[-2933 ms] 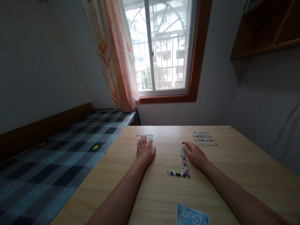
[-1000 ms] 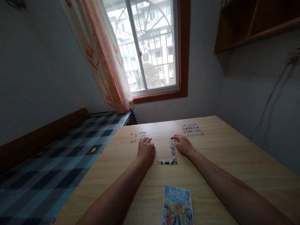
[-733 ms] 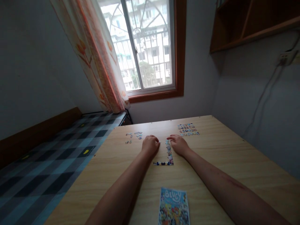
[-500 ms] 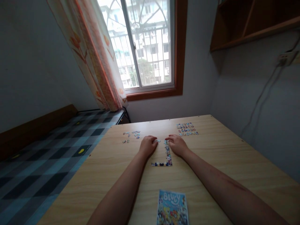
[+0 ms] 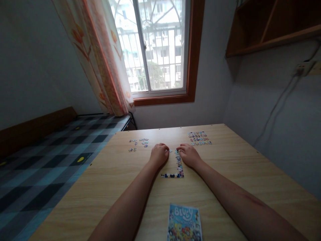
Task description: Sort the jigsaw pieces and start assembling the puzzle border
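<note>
A small pale-blue jigsaw piece [image 5: 170, 151] sits at the fingertips of my left hand [image 5: 159, 155], whose thumb and fingers are closed on it. Just right of it, joined jigsaw pieces [image 5: 179, 164] form an L-shaped edge, with one strip running away from me and a shorter one along the near side. My right hand [image 5: 189, 154] lies against the far end of the long strip, thumb and index finger bent onto its top piece. A narrow gap separates the left hand's piece from that end. The fingers partly cover what they touch.
Loose jigsaw pieces [image 5: 143, 141] lie in small groups at the far left of the wooden table [image 5: 225, 187]. Several rows of pieces [image 5: 200, 138] are laid out at the far right. A Bluey picture box or card [image 5: 185, 222] lies near me. A checkered bed [image 5: 62, 160] adjoins the left.
The view has shifted slightly. My left hand and its jigsaw piece have come very slightly nearer the strip's far end; my right hand stays there.
</note>
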The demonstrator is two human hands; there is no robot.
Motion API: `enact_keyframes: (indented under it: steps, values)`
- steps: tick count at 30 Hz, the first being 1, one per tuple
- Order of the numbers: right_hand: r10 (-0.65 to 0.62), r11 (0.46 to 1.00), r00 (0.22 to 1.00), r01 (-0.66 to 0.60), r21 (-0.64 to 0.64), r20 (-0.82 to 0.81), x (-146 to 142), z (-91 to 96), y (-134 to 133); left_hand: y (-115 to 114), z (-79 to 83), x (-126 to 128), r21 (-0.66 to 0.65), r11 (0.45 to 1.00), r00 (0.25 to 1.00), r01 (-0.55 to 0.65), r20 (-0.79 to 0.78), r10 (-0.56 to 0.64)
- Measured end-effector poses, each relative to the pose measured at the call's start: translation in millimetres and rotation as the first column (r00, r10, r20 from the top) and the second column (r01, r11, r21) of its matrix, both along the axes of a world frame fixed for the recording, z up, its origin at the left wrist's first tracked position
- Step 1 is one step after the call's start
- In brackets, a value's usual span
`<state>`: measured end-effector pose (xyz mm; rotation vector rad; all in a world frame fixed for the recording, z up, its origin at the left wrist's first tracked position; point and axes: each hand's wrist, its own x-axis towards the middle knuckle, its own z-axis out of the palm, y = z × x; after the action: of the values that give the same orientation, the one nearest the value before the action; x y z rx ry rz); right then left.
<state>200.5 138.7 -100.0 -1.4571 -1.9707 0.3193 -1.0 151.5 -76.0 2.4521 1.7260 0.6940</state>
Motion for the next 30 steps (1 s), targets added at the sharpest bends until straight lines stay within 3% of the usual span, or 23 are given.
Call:
enact_keyframes:
  steps: [30]
  values:
    - [-0.005, 1.000, 0.996, 0.004, 0.003, 0.089, -1, 5.8, -4, 2, -7.3, 12, 0.021, 0.999, 0.998, 0.030, 0.053, -0.031]
